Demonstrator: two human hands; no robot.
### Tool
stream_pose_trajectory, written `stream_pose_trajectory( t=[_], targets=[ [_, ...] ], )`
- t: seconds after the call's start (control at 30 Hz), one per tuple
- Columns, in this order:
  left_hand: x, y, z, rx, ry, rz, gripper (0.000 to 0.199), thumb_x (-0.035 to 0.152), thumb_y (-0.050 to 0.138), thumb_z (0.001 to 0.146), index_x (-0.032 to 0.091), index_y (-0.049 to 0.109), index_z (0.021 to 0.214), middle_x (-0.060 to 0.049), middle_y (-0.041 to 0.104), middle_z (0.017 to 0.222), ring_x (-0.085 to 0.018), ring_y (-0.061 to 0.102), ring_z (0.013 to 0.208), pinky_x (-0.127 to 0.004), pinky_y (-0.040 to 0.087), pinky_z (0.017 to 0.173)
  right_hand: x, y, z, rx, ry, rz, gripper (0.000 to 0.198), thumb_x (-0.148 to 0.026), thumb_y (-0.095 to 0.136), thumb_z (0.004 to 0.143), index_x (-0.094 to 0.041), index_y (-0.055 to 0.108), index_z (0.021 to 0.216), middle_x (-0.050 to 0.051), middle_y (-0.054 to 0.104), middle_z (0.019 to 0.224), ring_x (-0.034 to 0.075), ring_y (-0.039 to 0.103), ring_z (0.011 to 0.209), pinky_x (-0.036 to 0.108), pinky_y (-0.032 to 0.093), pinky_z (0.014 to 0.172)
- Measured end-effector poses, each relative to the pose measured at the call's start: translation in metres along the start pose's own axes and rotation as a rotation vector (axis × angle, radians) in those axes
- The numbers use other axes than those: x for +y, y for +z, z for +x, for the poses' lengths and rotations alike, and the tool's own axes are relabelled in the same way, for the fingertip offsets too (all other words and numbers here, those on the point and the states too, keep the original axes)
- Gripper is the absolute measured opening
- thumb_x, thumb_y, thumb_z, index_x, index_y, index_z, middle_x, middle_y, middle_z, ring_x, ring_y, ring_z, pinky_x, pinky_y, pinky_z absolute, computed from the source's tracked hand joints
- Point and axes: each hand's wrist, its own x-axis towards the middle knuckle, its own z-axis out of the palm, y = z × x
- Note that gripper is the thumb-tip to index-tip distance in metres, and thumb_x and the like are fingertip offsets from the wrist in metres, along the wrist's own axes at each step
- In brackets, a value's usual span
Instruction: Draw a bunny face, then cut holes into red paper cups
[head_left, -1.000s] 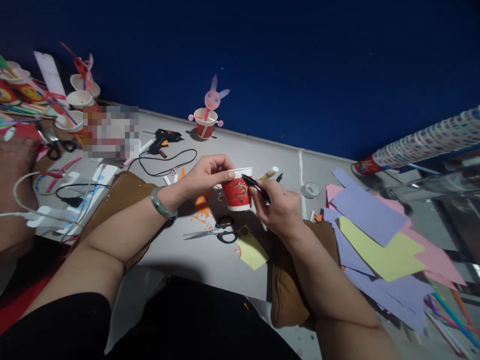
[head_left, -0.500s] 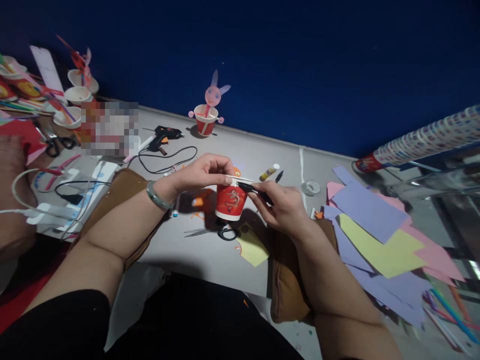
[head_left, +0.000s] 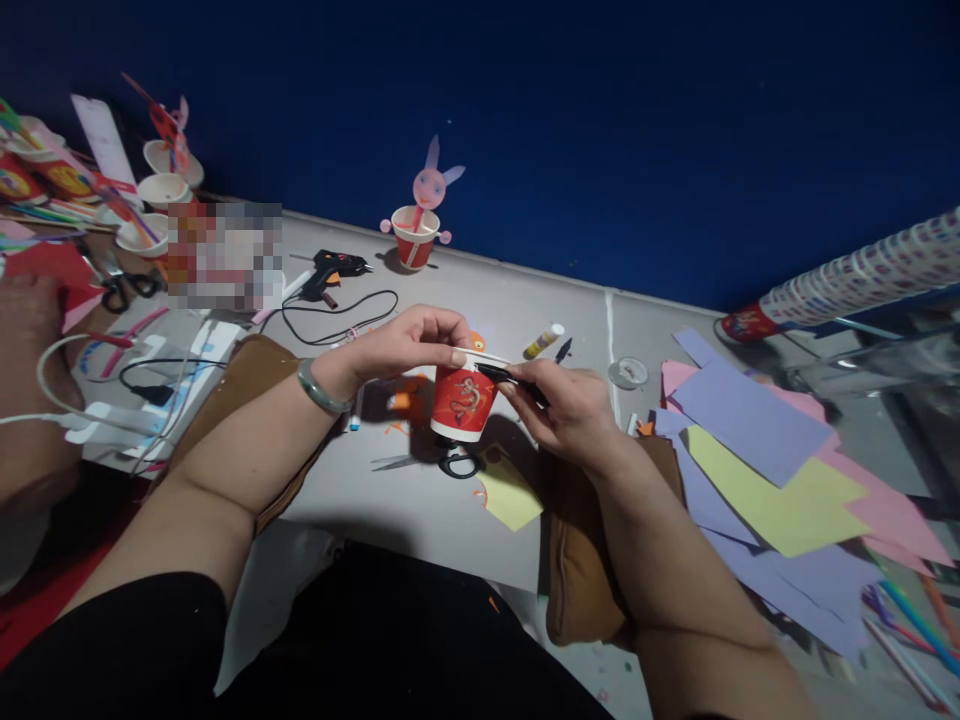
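My left hand [head_left: 424, 338] grips the rim of a red paper cup [head_left: 463, 400] with a printed figure and holds it above the table. In my right hand [head_left: 564, 400] is a slim black tool [head_left: 531, 387]; its tip meets the cup just under the white rim, and its exact kind is hard to make out. Scissors [head_left: 459, 464] with black handles lie below the cup, beside a cut piece of yellow paper [head_left: 514, 497]. Orange paper pieces [head_left: 409, 400] are on the table left of the cup. A glue stick [head_left: 544, 341] and a black pen [head_left: 564, 349] lie beyond my right hand.
A cup with a pink rabbit figure [head_left: 415, 240] stands at the back near a black glue gun [head_left: 334, 272]. Coloured paper sheets [head_left: 750, 420] and stacked cups [head_left: 847, 275] are right. Another person's hand [head_left: 34, 310], a power strip [head_left: 187, 380] and more cups are left.
The view has shifted slightly, so the surroundings appear a little further right. Both hands keep their grips on the cup and the black tool, with hardly any visible movement.
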Motion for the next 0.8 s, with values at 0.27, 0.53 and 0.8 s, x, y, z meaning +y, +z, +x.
stream_pose_trajectory(
  t=[0.27,0.53,0.8],
  targets=[
    [-0.002,-0.002,0.000,-0.012,-0.024,-0.032,0.028,0.035,0.082,0.070,0.014,0.063,0.071,0.000,0.061,0.065,-0.008,0.054,0.058,-0.020,0.045,0.057,0.005,0.003,0.000,-0.033,0.068,0.144,0.012,-0.031,0.055,0.094,-0.020,0.061,0.092,-0.002,0.061,0.064,0.010,0.049,0.050,0.024,0.038,0.052],
    [-0.006,-0.001,0.001,0.047,-0.027,-0.067,0.025,0.034,0.080,0.071,0.013,0.067,0.072,-0.001,0.061,0.067,-0.008,0.053,0.060,-0.020,0.044,0.057,0.013,0.023,-0.002,0.252,0.488,0.755,0.034,-0.049,0.072,0.080,-0.023,0.055,0.095,-0.010,0.037,0.058,0.007,0.032,0.047,0.022,0.030,0.045],
    [-0.015,0.009,0.002,0.065,-0.069,-0.092,0.018,0.030,0.077,0.072,0.014,0.070,0.076,-0.001,0.065,0.072,-0.009,0.058,0.064,-0.021,0.046,0.062,0.009,0.035,0.000,0.009,0.619,0.912,0.032,-0.050,0.065,0.084,-0.019,0.058,0.077,-0.007,0.040,0.055,0.008,0.034,0.048,0.024,0.030,0.047]
  ],
)
